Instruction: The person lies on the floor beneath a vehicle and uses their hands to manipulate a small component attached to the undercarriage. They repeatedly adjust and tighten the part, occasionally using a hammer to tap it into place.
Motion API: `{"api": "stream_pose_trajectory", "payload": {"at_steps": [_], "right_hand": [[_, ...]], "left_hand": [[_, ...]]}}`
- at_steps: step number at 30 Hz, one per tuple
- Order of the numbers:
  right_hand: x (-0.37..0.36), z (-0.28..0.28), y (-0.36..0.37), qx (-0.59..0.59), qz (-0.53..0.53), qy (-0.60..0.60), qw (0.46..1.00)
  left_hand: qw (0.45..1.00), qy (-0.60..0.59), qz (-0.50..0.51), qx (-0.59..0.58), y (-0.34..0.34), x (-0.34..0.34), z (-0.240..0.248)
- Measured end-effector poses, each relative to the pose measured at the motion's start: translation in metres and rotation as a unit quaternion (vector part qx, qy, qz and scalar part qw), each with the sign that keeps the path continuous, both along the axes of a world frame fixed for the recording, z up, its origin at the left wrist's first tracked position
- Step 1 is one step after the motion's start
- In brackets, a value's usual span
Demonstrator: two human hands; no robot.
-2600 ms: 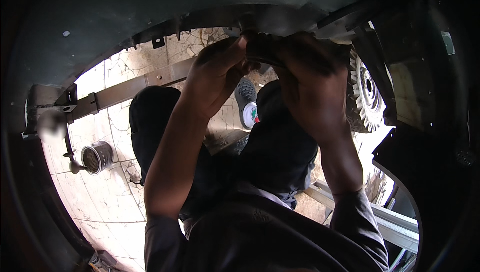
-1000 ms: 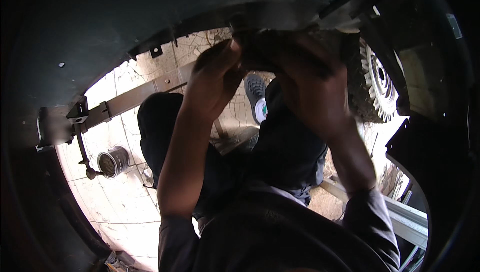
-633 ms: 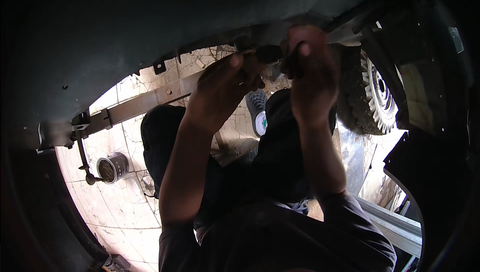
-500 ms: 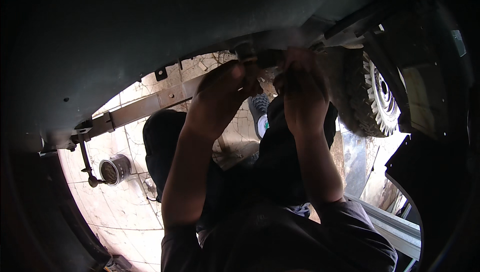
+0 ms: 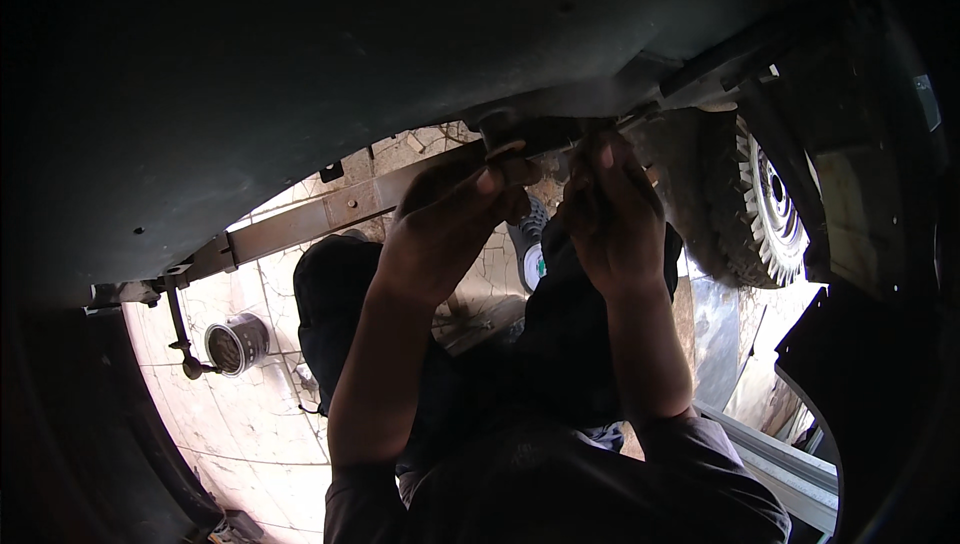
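Both my hands are raised side by side under a large dark curved panel [image 5: 330, 74], in deep shadow. My left hand [image 5: 445, 224] is closed, thumb and fingers bunched just below a short dark cylindrical part [image 5: 503, 136] with a lighter lower edge. What its fingers grip cannot be made out. My right hand [image 5: 615, 214] is closed too, its thumb pointing up beside a thin bar [image 5: 560, 149] that runs under the panel. Its fingers hide whatever lies between them.
A rusty metal beam [image 5: 320, 212] crosses on the left, with a dark linkage rod [image 5: 178, 329] at its end. An open can [image 5: 237, 344] stands on the cracked tile floor [image 5: 240, 414]. A treaded wheel [image 5: 770, 199] is at right; metal rails [image 5: 780, 464] lie lower right.
My right hand's fingers, blurred and higher against the panel before, are now lower and sharper with the thumb up. My left fingers have moved slightly right and down. The whole view has shifted a little.
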State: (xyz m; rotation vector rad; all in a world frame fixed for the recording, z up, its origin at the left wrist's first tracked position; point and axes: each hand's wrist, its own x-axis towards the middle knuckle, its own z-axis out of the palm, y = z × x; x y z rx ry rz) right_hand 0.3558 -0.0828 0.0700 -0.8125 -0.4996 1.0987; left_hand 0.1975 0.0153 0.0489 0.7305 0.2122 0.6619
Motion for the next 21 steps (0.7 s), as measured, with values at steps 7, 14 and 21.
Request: {"api": "stream_pose_trajectory", "payload": {"at_steps": [7,14,21], "right_hand": [[-0.016,0.015,-0.003,-0.057,-0.102,-0.156,0.981],[-0.029,0.058,-0.003,-0.051,-0.075,-0.415,0.905],[-0.038,0.073,0.014,-0.059,-0.018,-0.457,0.888]], "left_hand": [[1.000,-0.001,0.007,0.005,-0.004,0.001,0.001],[0.999,-0.025,-0.008,-0.022,-0.006,0.003,0.001],[0.996,-0.060,-0.055,-0.024,0.002,0.000,-0.002]]}}
